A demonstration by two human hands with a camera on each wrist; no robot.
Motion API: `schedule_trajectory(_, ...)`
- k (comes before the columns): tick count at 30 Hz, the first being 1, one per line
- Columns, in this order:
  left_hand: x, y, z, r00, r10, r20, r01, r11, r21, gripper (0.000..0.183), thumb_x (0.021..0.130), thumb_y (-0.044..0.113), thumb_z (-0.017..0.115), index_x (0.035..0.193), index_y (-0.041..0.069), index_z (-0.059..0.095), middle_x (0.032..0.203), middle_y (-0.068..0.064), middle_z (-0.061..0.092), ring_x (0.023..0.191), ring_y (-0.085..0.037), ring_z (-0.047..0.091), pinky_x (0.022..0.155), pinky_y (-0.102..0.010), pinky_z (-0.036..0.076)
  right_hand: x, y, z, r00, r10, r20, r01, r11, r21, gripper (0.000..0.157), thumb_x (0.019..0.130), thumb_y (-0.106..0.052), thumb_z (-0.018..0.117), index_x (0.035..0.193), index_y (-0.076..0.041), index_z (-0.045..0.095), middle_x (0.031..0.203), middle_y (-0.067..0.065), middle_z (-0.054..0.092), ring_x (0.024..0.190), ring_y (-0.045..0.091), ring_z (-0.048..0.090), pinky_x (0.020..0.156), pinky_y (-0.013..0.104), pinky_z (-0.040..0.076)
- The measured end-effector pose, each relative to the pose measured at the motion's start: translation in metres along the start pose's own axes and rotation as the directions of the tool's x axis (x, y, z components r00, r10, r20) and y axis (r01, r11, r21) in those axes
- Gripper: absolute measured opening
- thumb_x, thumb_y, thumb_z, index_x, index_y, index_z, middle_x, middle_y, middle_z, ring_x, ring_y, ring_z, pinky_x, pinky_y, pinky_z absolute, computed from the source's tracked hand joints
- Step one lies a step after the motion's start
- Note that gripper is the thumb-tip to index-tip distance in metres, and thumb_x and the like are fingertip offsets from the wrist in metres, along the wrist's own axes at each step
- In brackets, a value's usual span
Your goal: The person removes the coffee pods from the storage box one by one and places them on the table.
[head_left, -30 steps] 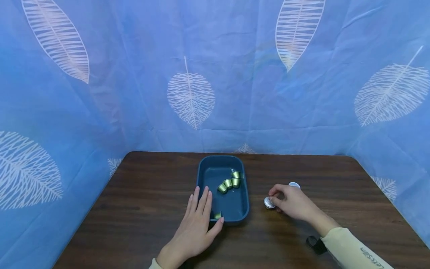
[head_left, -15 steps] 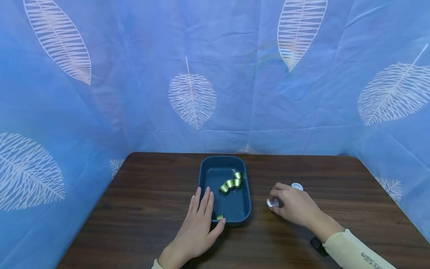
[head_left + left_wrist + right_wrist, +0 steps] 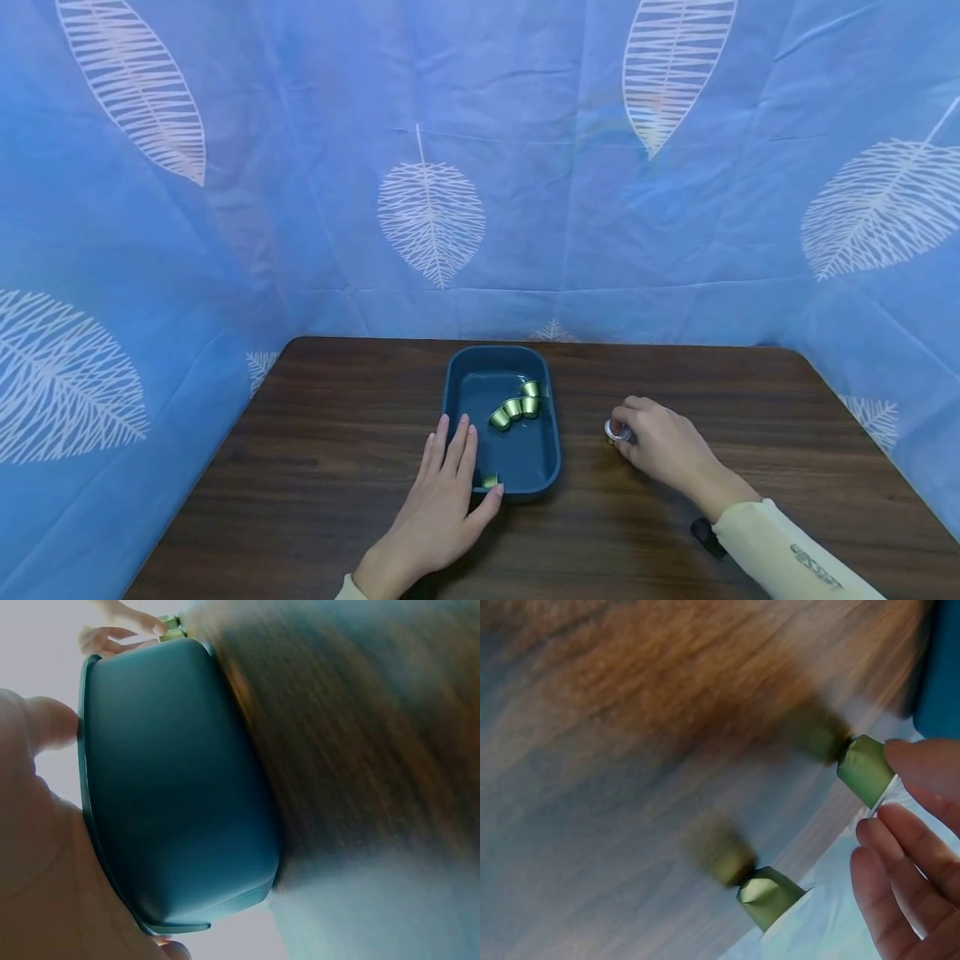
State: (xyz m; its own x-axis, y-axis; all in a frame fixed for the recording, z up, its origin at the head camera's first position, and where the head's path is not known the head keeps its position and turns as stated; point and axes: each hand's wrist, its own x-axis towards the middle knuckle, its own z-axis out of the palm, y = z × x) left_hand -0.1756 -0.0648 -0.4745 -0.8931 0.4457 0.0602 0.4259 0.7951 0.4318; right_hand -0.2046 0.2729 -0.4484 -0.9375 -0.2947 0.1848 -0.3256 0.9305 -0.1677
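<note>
A dark blue rectangular tray [image 3: 517,458] stands on the table with several green coffee capsules [image 3: 501,419] inside. My left hand [image 3: 431,512] rests over its near left corner, fingers straight, thumb at the front rim. The left wrist view shows the tray's outer wall [image 3: 180,780] beside the palm. Right of the tray, my right hand [image 3: 667,442] pinches a green capsule [image 3: 865,771] between thumb and fingers, its silver lid up, close over the tabletop. A second capsule [image 3: 771,898] stands lid up near that hand in the right wrist view; the hand hides it from the head view.
The dark wooden table [image 3: 315,467] reaches back to a blue cloth [image 3: 510,208] printed with white leaves. A black strap [image 3: 707,537] shows at the right wrist, by the pale sleeve [image 3: 787,550].
My right hand has moved slightly away from me and to the right, the pinched capsule with it. It now covers the second capsule in the head view. The left hand stays on the tray.
</note>
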Motion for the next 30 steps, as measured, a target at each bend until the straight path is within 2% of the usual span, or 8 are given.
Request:
schedule_trajectory(6,-0.002,0.0,0.001,1.0,-0.003,0.002,0.003,1.0,-0.003,0.086,0.11,0.059,0.047,0.171,0.004,0.024,0.182,-0.013,0.011,0.17,-0.04,-0.001,0.135,-0.064,0.013,0.003,0.005,0.005,0.999,-0.001,-0.033,0.0,0.999,-0.053,0.024,0.085,-0.006,0.089,0.105,-0.009,0.075,0.1,0.003,0.071,0.089,0.022,0.068,0.069,0.038,0.058)
schedule_trajectory(10,-0.002,0.0,0.002,1.0,0.002,-0.005,-0.002,1.0,-0.016,0.086,0.11,0.059,0.047,0.171,0.002,0.024,0.182,-0.014,0.012,0.17,-0.04,-0.001,0.135,-0.064,0.013,0.006,0.009,0.008,0.998,-0.006,-0.063,0.0,0.996,-0.086,0.028,0.083,-0.004,0.089,0.107,-0.005,0.075,0.099,0.005,0.071,0.09,0.024,0.069,0.071,0.04,0.06)
schedule_trajectory(24,-0.001,-0.002,-0.001,1.0,0.003,-0.007,-0.003,1.0,0.0,0.086,0.11,0.059,0.046,0.171,0.003,0.021,0.183,-0.013,0.01,0.17,-0.039,-0.001,0.135,-0.062,0.013,0.013,0.012,0.011,0.995,0.017,-0.095,-0.025,0.996,-0.086,0.025,0.086,-0.004,0.087,0.108,-0.001,0.075,0.099,0.007,0.07,0.091,0.024,0.067,0.072,0.041,0.061)
schedule_trajectory(30,0.0,-0.001,0.0,1.0,0.011,-0.003,-0.011,1.0,-0.001,0.086,0.11,0.059,0.045,0.172,0.003,0.02,0.183,-0.013,0.008,0.17,-0.039,-0.002,0.135,-0.062,0.013,0.012,0.017,0.003,0.99,0.037,-0.134,-0.044,0.998,-0.046,0.018,0.089,-0.01,0.087,0.103,-0.005,0.077,0.104,0.009,0.073,0.092,0.026,0.068,0.071,0.043,0.061)
